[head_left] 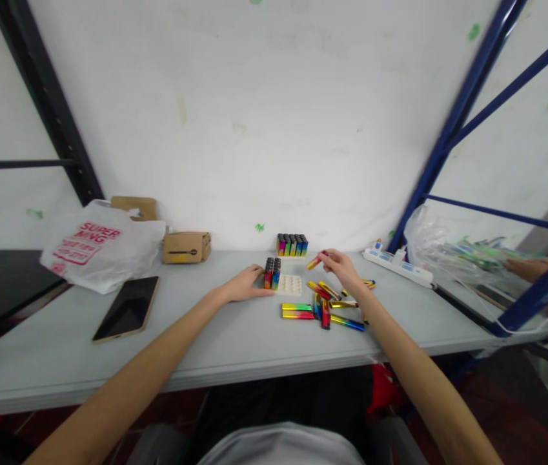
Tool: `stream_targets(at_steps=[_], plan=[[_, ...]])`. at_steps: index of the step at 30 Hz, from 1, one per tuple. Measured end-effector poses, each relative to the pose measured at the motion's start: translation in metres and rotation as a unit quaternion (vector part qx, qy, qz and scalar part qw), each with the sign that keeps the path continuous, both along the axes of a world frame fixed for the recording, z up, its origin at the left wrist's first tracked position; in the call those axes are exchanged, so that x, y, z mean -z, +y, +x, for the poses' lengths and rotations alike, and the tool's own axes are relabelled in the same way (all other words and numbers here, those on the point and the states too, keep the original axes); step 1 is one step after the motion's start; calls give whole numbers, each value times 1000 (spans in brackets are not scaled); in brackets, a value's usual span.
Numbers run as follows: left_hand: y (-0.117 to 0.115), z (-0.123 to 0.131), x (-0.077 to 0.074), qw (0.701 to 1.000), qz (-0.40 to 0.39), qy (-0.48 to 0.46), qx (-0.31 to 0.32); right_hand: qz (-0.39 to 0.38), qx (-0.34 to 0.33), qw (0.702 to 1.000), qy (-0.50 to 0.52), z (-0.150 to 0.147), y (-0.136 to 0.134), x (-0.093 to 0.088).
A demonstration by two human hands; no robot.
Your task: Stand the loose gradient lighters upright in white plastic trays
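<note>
My right hand (339, 266) pinches a shiny red and yellow lighter (314, 261), held tilted above the table. My left hand (247, 285) curls round the left side of a white pegged tray (291, 285), its thumb along the near edge. Two rows of black-topped lighters (272, 274) stand upright in the tray's left part, beside the left fingers. Nearer to me, several loose metallic lighters (297, 312) lie in a pile in red, yellow, green and blue. Part of the pile is hidden behind my right wrist.
Behind the tray stands another block of upright lighters (292, 245). Left are a phone-like dark tablet (127, 309), a white plastic bag (104, 245) and a cardboard box (186, 247). A power strip (398, 267) lies at right, by the blue rack post (441, 155). Another person's hand (528, 268) shows beyond it.
</note>
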State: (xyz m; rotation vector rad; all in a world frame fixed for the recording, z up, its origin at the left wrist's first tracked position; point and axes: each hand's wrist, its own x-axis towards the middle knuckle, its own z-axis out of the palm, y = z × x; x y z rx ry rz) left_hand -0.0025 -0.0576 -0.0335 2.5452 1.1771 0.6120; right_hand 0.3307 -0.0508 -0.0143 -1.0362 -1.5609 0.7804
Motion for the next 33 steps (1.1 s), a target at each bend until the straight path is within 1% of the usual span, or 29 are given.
stream_targets(at_steps=[3, 6, 9, 12, 16, 18, 20, 23, 26, 29, 33], plan=[[0, -6, -4, 1000, -23, 2, -10, 4, -18, 990, 137, -29, 0, -12], [1, -11, -6, 999, -37, -2, -8, -21, -67, 977, 201, -57, -1, -23], [1, -14, -7, 999, -37, -3, -7, -44, -100, 975, 193, -78, -4, -23], [2, -15, -6, 999, -34, -2, -3, -58, -104, 980, 159, -91, -10, -14], [2, -15, -6, 1000, -30, -7, 3, -93, -126, 981, 115, -96, -19, 0], [2, -15, -6, 1000, -29, -4, -1, -104, -117, 983, 92, -98, -21, 6], [0, -15, -6, 999, -31, 5, -7, -96, -88, 989, 62, -99, -19, 12], [-1, -15, -7, 999, -36, 10, -6, -43, -23, 999, -2, -100, -11, 21], [0, -15, -6, 1000, -31, 3, -2, 19, 32, 997, -66, -100, -6, 27], [0, -15, -5, 1000, -26, 4, -1, 41, 50, 994, -93, -98, -7, 28], [0, -14, -6, 1000, -30, 2, 1, 62, 55, 992, -98, -95, -8, 24]])
